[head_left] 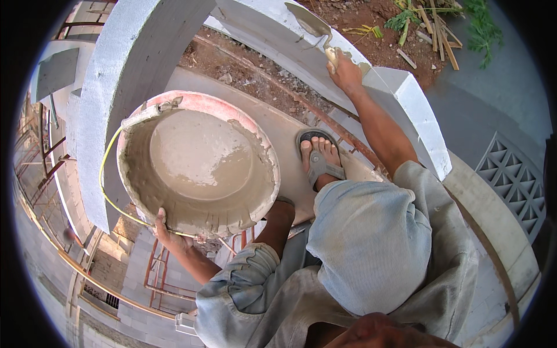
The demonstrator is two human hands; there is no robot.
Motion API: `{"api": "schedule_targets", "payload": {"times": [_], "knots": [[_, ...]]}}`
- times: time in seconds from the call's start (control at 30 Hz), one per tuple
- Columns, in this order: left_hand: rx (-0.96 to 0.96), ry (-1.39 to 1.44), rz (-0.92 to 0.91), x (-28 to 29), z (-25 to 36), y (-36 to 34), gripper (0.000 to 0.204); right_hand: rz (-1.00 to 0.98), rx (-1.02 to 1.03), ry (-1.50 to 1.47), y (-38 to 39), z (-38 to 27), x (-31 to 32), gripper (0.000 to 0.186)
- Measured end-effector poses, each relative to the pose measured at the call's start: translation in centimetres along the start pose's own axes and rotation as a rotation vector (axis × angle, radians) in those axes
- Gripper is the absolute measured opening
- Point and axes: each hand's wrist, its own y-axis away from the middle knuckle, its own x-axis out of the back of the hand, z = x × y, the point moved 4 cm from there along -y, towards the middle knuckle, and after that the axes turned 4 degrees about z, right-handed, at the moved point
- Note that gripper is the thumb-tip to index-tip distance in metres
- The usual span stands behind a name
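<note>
My left hand (167, 235) grips the lower left edge of a pale red bucket (229, 113), which holds wet grey mortar (197, 153) and is crusted with it around the inside. A yellow wire handle (104, 162) hangs along the bucket's left side. Up at the top right, my right hand (343, 74) is closed on the handle of a trowel (310, 22), whose mortar-smeared blade lies at the white block wall (406, 116).
I stand on a narrow ledge (226, 93) in sandals (319, 162). A white curved block (116, 69) rises on the left, with scaffold bars (52, 168) below. Soil and wood scraps (435, 35) lie beyond the wall; a grey lattice panel (510, 180) is at right.
</note>
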Motion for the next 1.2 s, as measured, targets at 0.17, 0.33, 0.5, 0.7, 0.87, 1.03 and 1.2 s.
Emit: {"api": "schedule_targets", "payload": {"times": [0.17,0.33,0.5,0.7,0.87,1.03,1.2], "knots": [[-0.016,0.001,0.058,-1.4,0.0,0.6,0.049,-0.018,0.035,0.036,0.0,1.6,-0.1,0.06],[-0.004,-0.014,0.048,-0.3,0.0,0.1,0.051,0.012,0.05,0.033,0.1,1.2,0.5,0.058],[-0.006,0.004,0.024,-1.5,-0.2,0.4,0.052,0.188,0.073,-0.032,0.1,2.5,0.0,0.058],[0.035,0.016,0.021,-0.3,-0.3,-0.1,0.052,0.101,-0.008,0.005,1.2,3.1,-0.1,0.06],[0.019,-0.004,0.038,-0.2,-0.1,-0.2,0.05,0.068,-0.105,-0.017,2.4,3.0,0.0,0.059],[0.083,0.092,-0.006,-0.8,-0.3,0.1,0.049,0.126,-0.081,-0.149,4.8,3.7,0.6,0.055],[-0.072,0.012,-0.013,-2.0,-0.4,0.0,0.048,-0.087,-0.421,-0.914,13.7,7.1,-0.3,0.033]]}}
